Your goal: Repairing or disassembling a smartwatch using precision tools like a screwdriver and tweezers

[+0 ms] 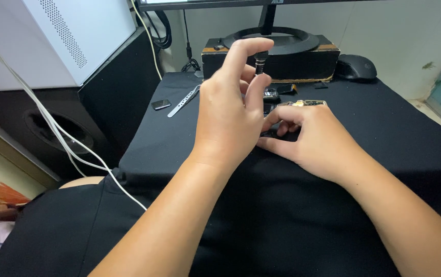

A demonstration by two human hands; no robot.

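Left hand (228,110) pinches a thin screwdriver (260,61) upright between thumb and fingers. Right hand (310,138) lies curled on the black cloth (384,123), fingertips on a small device (302,103). Strap (182,102) and mouse (356,66) lie apart

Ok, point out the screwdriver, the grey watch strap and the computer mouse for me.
screwdriver (261,60): head view, on the dark knurled handle above the left hand's fingers.
grey watch strap (183,101): head view, mid-length of the strap on the black cloth.
computer mouse (356,66): head view, top of its black shell.
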